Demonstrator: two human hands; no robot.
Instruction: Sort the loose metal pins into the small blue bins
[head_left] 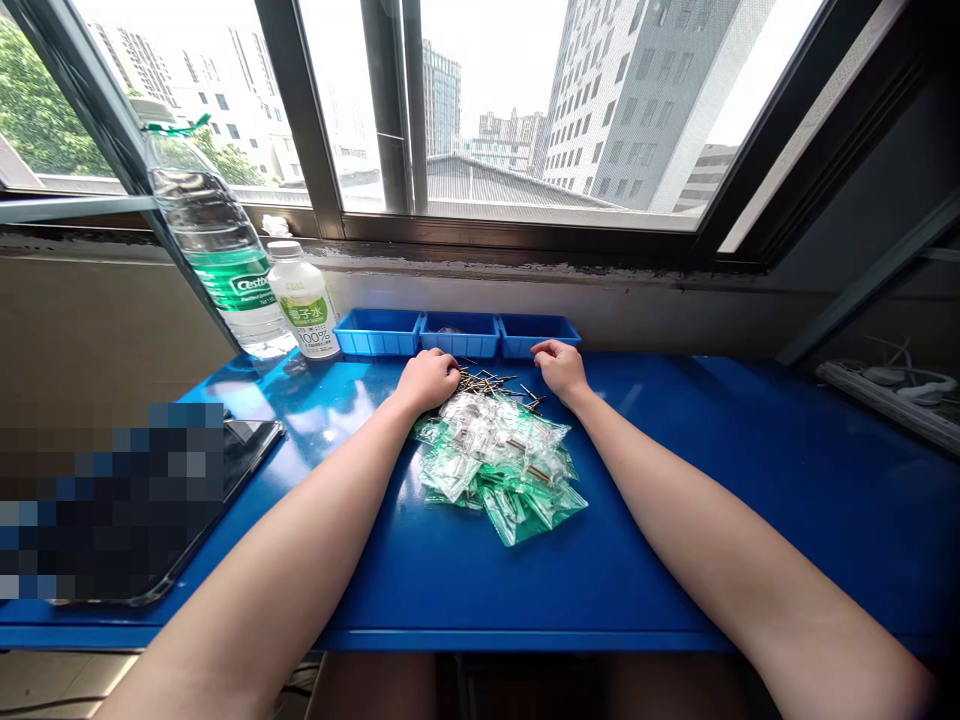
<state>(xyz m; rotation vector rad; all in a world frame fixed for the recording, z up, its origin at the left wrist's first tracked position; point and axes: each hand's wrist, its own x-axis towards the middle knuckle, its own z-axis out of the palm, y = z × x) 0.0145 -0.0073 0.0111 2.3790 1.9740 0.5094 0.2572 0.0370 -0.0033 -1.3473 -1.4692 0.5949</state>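
Taking the heap of bags as the clock's centre, a broad window stands beyond at 12 o'clock, above the blue bench. A dark flat device, partly pixelated, lies at 9; a large water bottle stands at 10. Three joined blue bins line 12. The clear and green plastic bags are heaped mid-bench; a smaller white bottle is at 10. The left hand, at 11, rests fingers curled beside the loose metal pins; the right hand, at 1, has bent fingers before the right-hand bin. Whether either pinches anything I cannot tell. Smallest, the metal pins lie scattered at 12, between bags and bins.
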